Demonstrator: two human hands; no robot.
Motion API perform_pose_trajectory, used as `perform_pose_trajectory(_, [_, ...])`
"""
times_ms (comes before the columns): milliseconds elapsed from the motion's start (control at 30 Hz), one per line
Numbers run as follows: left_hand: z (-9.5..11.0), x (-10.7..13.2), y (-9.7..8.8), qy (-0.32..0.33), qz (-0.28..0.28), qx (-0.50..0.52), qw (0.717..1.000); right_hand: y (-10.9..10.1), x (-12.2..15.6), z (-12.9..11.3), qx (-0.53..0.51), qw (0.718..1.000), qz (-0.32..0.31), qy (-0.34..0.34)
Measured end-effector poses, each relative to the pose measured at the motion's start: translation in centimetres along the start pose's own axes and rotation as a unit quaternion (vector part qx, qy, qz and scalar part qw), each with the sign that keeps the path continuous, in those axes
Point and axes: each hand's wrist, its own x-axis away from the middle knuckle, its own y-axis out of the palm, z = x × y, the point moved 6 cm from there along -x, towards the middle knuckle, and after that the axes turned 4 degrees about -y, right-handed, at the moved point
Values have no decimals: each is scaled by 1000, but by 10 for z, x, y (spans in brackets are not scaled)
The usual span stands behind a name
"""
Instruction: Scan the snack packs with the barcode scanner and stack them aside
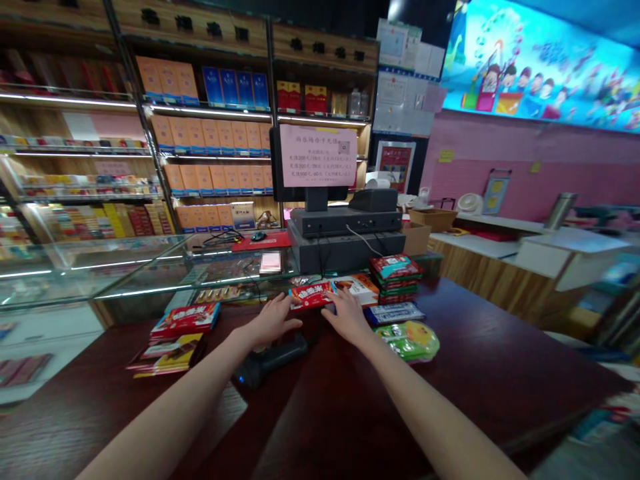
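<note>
A red snack box [311, 295] with white lettering lies across the far part of the dark table. My left hand [274, 321] has its fingertips at the box's left end, its thumb reaching inward below. At the right end, the fingers of my right hand [349, 319] touch the box, so it is held between both hands. Just right of it lies a white and orange box [357, 288]. Beneath my left hand rests a black barcode scanner [273, 361] with a small blue light.
Red packs [185, 319] and yellow chocolate packs [170, 353] lie at left. On the right are stacked red-green packs [397, 277], a blue pack [395, 313] and a green pack [409, 340]. A cash register [345, 227] stands behind, beside a glass counter [150, 270].
</note>
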Motion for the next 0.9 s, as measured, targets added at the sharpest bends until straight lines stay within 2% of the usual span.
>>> perform_pose_trajectory(200, [-25, 20, -18, -15, 19, 14, 1000, 12, 1, -29, -25, 999, -15, -29])
perform_pose_trajectory(467, [-45, 47, -44, -18, 56, 27, 998, 25, 1, -59, -68, 995, 0, -70])
perform_pose_trajectory(567, [-56, 56, -46, -20, 82, 12, 996, 31, 0, -67, -88, 992, 13, -85])
perform_pose_trajectory(733, [-79, 74, -41, -66, 145, -36, 987, 43, -5, -74, -125, 986, 50, -103])
perform_pose_trajectory(900, [-86, 91, -42, -79, 200, -54, 975, 50, -8, -79, -163, 975, 87, -124])
